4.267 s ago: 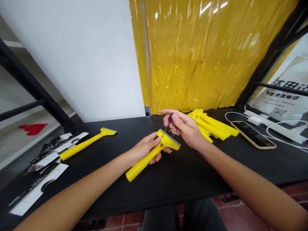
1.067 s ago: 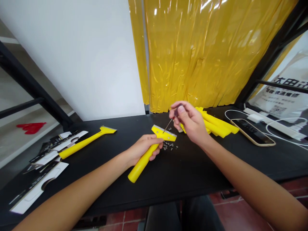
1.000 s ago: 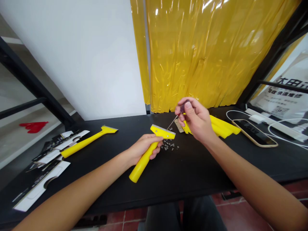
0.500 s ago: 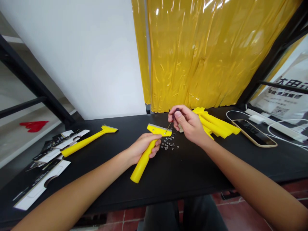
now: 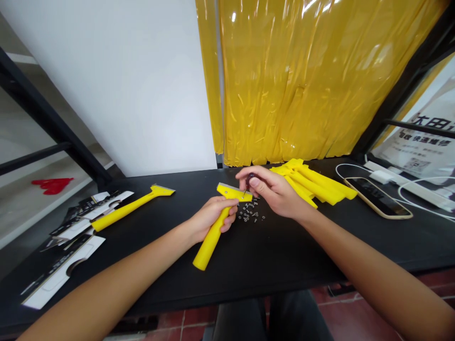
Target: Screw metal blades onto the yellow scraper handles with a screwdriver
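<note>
My left hand [image 5: 215, 218] is closed round the neck of a yellow scraper [image 5: 209, 246], just below its wide head with a metal blade along the far edge. Two small screws show on that head. In my right hand [image 5: 275, 192] is a screwdriver [image 5: 250, 178] with a dark handle, gripped between thumb and fingers. Its thin shaft points down at the right side of the scraper head; whether the tip sits in a screw I cannot tell. Loose screws and nuts [image 5: 249, 213] lie scattered on the black table beside the head.
A second yellow scraper [image 5: 124, 210] rests on the left, its handle end against printed cardboard sleeves [image 5: 67, 270]. Several yellow handles [image 5: 320, 184] are piled at the back right. Farther right are a phone [image 5: 378, 196], white cables and a power strip [image 5: 423, 189].
My right hand has moved down and slightly left with the screwdriver, bringing its handle lower over the scraper head. My left hand and the scraper have hardly moved.
</note>
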`<state>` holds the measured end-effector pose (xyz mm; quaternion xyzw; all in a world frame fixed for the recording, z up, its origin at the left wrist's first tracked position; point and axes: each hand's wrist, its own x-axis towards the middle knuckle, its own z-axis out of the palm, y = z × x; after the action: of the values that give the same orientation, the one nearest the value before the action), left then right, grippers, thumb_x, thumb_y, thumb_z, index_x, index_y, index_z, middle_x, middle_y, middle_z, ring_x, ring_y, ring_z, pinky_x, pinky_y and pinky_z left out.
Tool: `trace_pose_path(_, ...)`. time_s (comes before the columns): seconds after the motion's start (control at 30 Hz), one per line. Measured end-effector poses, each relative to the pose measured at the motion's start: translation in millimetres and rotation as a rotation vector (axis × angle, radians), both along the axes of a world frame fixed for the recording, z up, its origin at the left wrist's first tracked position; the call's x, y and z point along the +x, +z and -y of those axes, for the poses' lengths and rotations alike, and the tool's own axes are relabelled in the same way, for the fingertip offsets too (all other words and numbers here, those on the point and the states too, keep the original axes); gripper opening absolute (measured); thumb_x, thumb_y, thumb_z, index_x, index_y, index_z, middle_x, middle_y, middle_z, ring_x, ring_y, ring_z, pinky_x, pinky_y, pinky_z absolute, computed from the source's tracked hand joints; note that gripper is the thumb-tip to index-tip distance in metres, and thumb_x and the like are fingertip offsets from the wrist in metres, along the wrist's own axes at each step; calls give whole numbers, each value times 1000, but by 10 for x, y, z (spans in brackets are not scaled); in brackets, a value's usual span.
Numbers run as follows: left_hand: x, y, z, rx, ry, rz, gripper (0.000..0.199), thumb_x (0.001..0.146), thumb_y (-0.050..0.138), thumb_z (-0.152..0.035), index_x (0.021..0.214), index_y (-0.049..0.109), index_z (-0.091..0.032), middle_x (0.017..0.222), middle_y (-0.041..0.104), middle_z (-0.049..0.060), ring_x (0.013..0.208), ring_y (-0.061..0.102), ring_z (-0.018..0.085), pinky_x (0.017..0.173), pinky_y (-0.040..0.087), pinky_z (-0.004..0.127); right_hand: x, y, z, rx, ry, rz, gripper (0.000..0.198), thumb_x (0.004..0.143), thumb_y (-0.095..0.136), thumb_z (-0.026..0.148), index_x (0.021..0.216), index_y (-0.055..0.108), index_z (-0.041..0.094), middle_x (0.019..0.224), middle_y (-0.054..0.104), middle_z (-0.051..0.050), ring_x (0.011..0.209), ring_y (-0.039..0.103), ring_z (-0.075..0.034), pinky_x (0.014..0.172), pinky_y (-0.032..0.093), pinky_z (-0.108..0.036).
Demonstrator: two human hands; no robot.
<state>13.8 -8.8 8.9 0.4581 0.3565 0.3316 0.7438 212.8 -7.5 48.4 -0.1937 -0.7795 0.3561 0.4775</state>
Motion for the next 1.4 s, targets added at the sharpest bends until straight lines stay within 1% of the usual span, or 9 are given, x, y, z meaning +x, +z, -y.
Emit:
trace_pose_path(0.17,-13,-11,-15,-42,-44,-30,32,89,65,-31,67,48,-17,51,44,-5,35,37,5,31,31,17,5,-35,-71,-186,134,-202,16,101,52,34,110,52,22,91,64,-2,48,38,-4,44,32,-19)
trace_pose_path(0.27,-33,-11,-27,-71,-76,34,26,89,65,-26,70,51,-16,55,47,-5,36,38,5,30,30,16,26,-35,-69,-250,222,-169,16,100,53,35,107,55,20,87,59,0,48,38,-4,43,32,-19)
trace_pose_path(0.43,-55,17,4,-137,-332,-51,29,90,63,-29,67,53,-15,49,44,-4,32,34,6,27,29,18,51,-17,-5,-324,377,-86,25,103,47,38,96,59,17,74,49,3,50,39,-6,45,34,-21)
trace_pose_path(0.5,-63,27,2,-146,-342,-44,27,90,64,-28,69,54,-15,50,44,-5,32,34,6,27,29,17,57,-21,-3,-332,409,-101,30,102,46,42,93,59,17,74,48,2,51,39,-6,45,33,-21)
trace_pose_path(0.67,-93,13,-89,-107,-170,22,21,91,60,-23,73,56,-14,53,43,-5,34,32,5,28,29,15,51,-64,-69,-234,256,-185,35,99,52,48,86,61,17,78,51,0,53,43,-7,47,35,-22)
trace_pose_path(0.8,-94,-28,-118,-82,-118,52,16,90,62,-23,78,58,-13,57,45,-5,37,34,5,29,30,15,19,-69,-92,-211,127,-183,33,101,48,45,108,68,19,96,56,-3,57,48,-6,53,43,-24)
trace_pose_path(0.9,-83,-42,-94,-72,-98,47,15,89,65,-24,81,60,-12,59,48,-4,37,36,4,29,30,15,-7,-51,-82,-293,142,-225,31,99,54,45,121,59,24,90,58,-1,59,48,-8,53,44,-23)
trace_pose_path(1.07,-77,-27,-77,-62,-139,-22,32,92,61,-29,65,53,-15,47,42,-5,33,32,4,29,28,15,-32,-24,-62,-343,129,-240,28,99,51,48,99,57,21,83,60,-1,61,49,-9,54,44,-22)
trace_pose_path(1.4,-53,-28,-69,-42,-100,-13,31,90,64,-29,65,53,-15,49,44,-5,34,33,5,30,29,16,-50,-39,-28,-251,-29,-164,34,99,50,49,97,67,19,85,63,-2,57,43,-8,50,35,-23)
